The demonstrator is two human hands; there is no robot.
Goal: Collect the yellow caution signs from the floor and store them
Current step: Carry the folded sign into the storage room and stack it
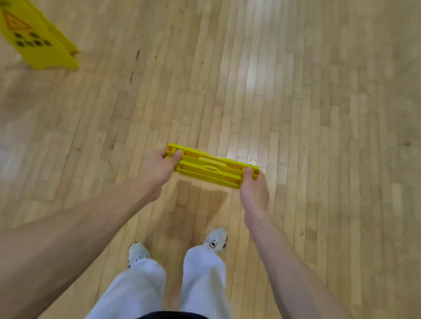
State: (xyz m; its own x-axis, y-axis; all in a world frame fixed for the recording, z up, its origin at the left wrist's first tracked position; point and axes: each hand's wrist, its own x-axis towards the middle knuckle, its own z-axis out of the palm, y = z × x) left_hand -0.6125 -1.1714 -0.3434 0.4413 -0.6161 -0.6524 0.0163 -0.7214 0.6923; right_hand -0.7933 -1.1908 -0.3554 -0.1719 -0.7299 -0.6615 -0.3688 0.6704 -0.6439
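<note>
One sign (28,23) stands on the floor (348,126), far to the left of the held sign and well beyond it, at the picture's left edge. It is spread on its feet and leans in the wide view; its print is blurred, though a warning triangle and dark marks show on the near panel. Nobody touches it, so it is not yet collected.

Nearer the middle, the left hand (159,166) is closed on the left end of the held sign (210,169), thumb on top and fingers curled under the end. The held sign is folded, seen from its top edge with the carry slot in the centre, and it hangs level in front of the person and above the boards, clear of the floor. The right hand (253,187) is closed on its right end in the same way, thumb over the rim.

Below the held sign are two white shoes (215,239) and pale trouser legs, one foot ahead of the other, which suggests walking.

As for progress: one sign appears picked up and folded, so collecting is under way. At least one more remains on the floor. No storage place is in view, so nothing seems stored yet.
</note>
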